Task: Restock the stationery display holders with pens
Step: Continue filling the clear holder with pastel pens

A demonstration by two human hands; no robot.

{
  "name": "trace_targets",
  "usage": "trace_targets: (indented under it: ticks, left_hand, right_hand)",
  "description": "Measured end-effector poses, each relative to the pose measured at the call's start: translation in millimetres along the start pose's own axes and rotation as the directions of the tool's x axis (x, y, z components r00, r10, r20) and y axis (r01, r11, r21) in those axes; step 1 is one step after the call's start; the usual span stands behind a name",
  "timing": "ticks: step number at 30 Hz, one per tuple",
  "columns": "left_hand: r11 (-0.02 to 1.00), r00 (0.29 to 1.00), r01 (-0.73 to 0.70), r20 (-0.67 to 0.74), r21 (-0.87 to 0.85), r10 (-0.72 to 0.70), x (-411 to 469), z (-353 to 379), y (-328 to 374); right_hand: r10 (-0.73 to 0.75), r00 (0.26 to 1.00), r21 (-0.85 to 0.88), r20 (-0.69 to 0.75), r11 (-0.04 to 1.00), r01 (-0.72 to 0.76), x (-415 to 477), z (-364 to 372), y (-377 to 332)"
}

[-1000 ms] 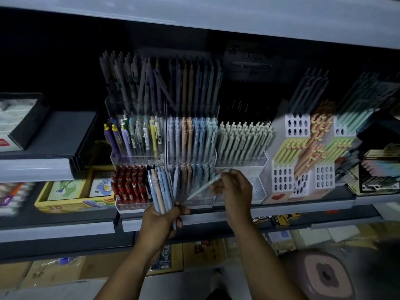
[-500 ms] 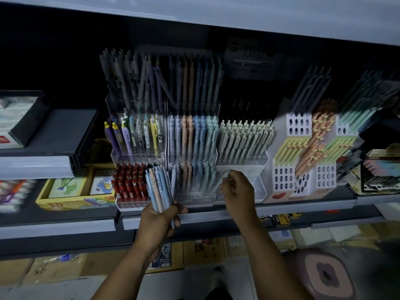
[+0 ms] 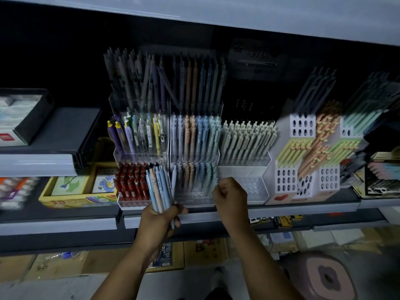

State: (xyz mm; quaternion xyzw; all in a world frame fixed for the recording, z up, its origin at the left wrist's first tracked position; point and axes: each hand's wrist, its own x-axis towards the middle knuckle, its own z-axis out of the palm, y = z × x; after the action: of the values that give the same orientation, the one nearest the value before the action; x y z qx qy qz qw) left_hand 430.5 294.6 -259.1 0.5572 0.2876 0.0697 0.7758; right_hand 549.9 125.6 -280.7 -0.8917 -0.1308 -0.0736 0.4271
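My left hand [image 3: 159, 219] grips a fanned bundle of pastel pens [image 3: 159, 187], blue and peach, upright in front of the red-pen tray [image 3: 132, 180]. A clear tiered holder [image 3: 194, 200] stands just right of the bundle, with rows of pastel pens [image 3: 195, 176] in its lowest tier. Beside that tier's right edge is my right hand [image 3: 230, 197], its fingers curled, and I see no pen in it. To its right, a white perforated holder [image 3: 255, 187] has green pens [image 3: 249, 139] in the upper tier and bare holes below.
White honeycomb holders [image 3: 303, 180] with yellow and orange pens stand at right. A yellow box of colouring sets [image 3: 75, 198] lies at left on the grey shelf [image 3: 281, 210]. Cartons sit under the shelf, and a pink stool [image 3: 324, 276] is at lower right.
My right hand carried a pale pen to the clear holder's lowest tier; the pen no longer shows in the hand, which has curled beside the tier. The left hand kept its bundle still.
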Motion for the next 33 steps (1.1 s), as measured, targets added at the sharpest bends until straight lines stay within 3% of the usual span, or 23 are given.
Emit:
trace_targets:
  ticks: [12, 16, 20, 25, 28, 31, 33]
  left_hand:
    - [1.000, 1.000, -0.018, -0.001, -0.002, 0.018, -1, -5, 0]
    - [1.000, 1.000, -0.027, 0.007, -0.017, 0.027, -1, -8, 1]
    - [0.999, 1.000, -0.030, -0.004, -0.011, 0.030, -1, -10, 1]
    - [1.000, 1.000, -0.030, -0.008, 0.003, 0.030, -4, -10, 3]
    - [1.000, 0.999, -0.026, -0.026, 0.005, 0.027, -5, -11, 2]
    - [1.000, 0.999, -0.025, -0.028, 0.017, 0.025, -7, -12, 2]
    - [0.999, 0.999, -0.030, -0.031, 0.036, 0.031, -7, -14, 2]
  right_hand:
    - [0.126, 0.992, -0.004, 0.002, 0.992, -0.126, -2, 5, -5]
    - [0.261, 0.965, 0.079, 0.018, 0.962, -0.262, -7, 10, -1]
    - [0.328, 0.931, 0.244, 0.159, 0.901, -0.359, -8, 9, -15]
    - [0.132, 0.948, 0.299, 0.288, 0.929, -0.220, -7, 11, -55]
    - [0.030, 0.935, 0.436, 0.353, 0.879, -0.193, -6, 15, -77]
    - [-0.008, 0.914, 0.523, 0.405, 0.822, -0.225, -4, 20, -90]
    - [-0.004, 0.916, 0.493, 0.401, 0.844, -0.212, -4, 25, -92]
